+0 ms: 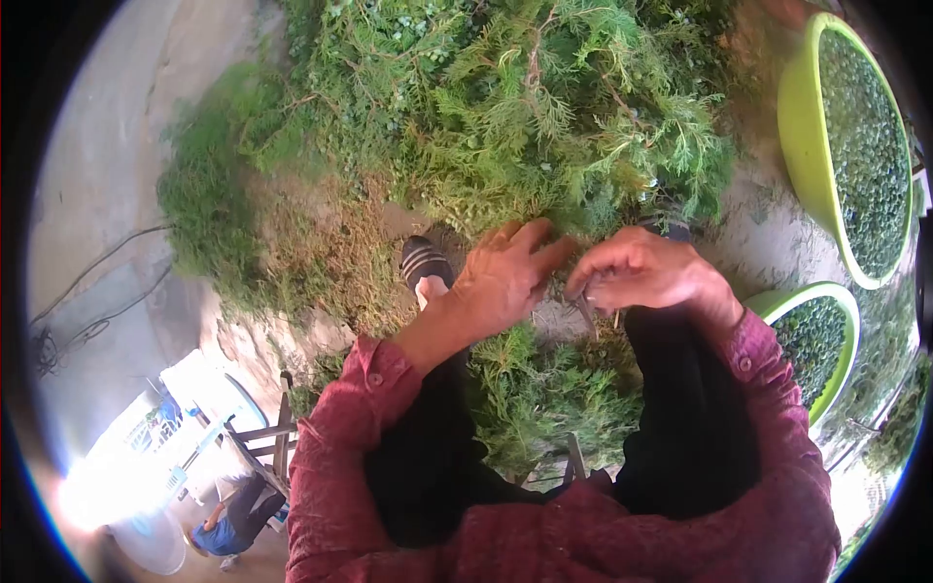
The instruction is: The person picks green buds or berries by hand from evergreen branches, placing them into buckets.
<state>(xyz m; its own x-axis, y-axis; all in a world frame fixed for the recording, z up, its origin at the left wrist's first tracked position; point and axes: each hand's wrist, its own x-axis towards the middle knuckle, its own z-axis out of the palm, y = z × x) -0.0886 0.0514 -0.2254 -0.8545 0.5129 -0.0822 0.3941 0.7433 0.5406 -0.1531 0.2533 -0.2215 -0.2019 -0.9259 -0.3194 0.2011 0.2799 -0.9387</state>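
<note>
My left hand is at the near edge of a heap of green conifer branches. Its fingers are curled toward the right hand, and whatever lies between them is hidden. Close beside it, my right hand has its fingers bent in against the thumb. A thin brownish sliver shows below those fingertips, too small to name. Feathery sprigs and small pale green cones cover the heap. More green sprigs lie between my legs.
Two lime-green tubs, a large one and a smaller one, stand at the right, filled with small green cones. Brown plant debris covers the ground at left. Cables lie beyond it. Another person is at lower left.
</note>
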